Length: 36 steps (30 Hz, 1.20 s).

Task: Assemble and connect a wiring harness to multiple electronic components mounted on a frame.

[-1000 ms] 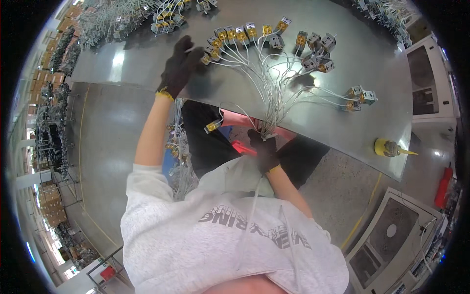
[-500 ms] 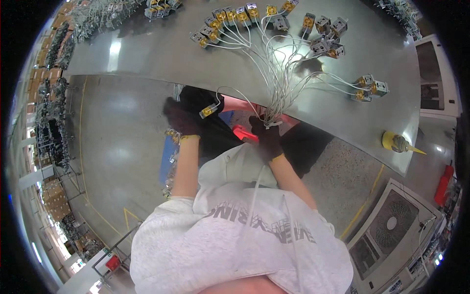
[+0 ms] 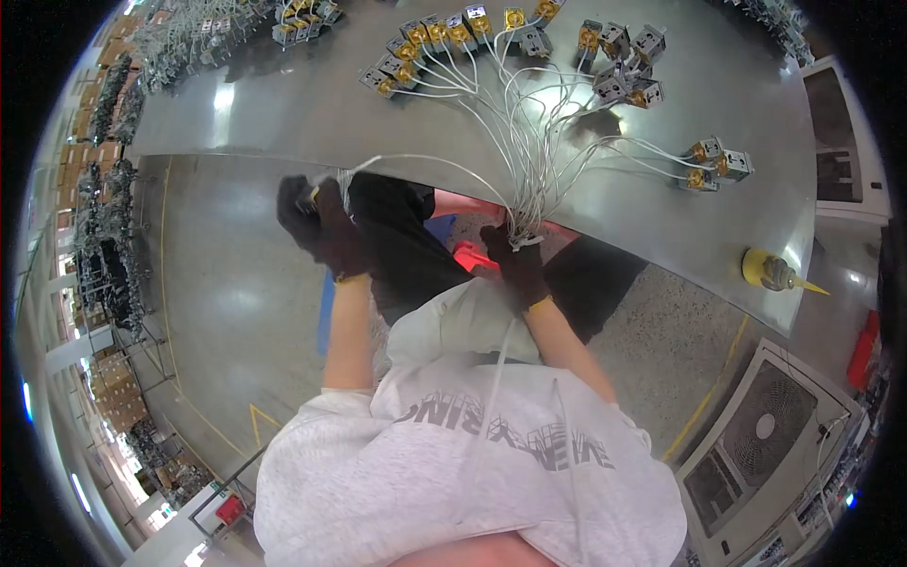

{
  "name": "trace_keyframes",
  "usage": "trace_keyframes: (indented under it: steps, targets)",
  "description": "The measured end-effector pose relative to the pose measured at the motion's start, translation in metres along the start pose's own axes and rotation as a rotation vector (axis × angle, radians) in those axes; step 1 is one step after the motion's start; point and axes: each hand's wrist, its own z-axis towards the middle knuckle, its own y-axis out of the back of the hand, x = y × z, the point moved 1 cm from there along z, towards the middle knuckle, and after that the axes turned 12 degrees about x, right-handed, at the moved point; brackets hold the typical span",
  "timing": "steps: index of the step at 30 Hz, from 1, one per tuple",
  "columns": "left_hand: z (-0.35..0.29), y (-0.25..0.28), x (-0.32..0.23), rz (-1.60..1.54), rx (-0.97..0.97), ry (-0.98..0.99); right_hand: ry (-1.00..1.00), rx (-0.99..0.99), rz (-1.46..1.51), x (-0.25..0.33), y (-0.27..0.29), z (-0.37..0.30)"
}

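Yellow lines (image 3: pixel 164 269) cross the glossy grey floor (image 3: pixel 231 250).

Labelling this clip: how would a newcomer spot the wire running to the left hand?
Find the metal table; at its near edge the right hand grips a bundle of white wires. From there, one wire arcs to the left hand. Its neighbours fan across the table toward small metal boxes; only it reaches that hand.

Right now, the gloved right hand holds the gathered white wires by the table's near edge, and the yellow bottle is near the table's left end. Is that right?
Not quite: the head view shows the yellow bottle near the right end of the table, not the left. The gloved right hand does hold the gathered white wires by the table's near edge.
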Motion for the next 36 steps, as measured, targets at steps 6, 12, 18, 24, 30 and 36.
trace_keyframes:
  steps: [6, 12, 18, 24, 30, 36]
  targets:
    - [0.074, -0.052, -0.022, 0.186, 0.516, -0.024, 0.290, 0.080, -0.457, -0.012, 0.010, -0.001]
    - [0.088, -0.090, -0.060, 0.174, 0.714, 0.128, 0.228, 0.142, -0.444, -0.027, 0.018, 0.006]
    - [0.039, -0.092, -0.044, -0.016, 0.469, -0.069, 0.208, 0.134, -0.338, -0.066, 0.019, 0.010]
    - [-0.019, -0.062, -0.066, -0.675, 0.475, 0.512, 0.348, 0.110, -0.605, -0.008, -0.003, 0.000]
    - [-0.039, -0.109, -0.103, -1.451, 1.045, 1.053, 0.314, 0.094, -0.719, -0.017, 0.005, -0.003]
    - [-0.031, -0.147, -0.113, -1.928, 1.496, 1.159, 0.368, 0.082, -0.978, 0.042, 0.034, -0.029]
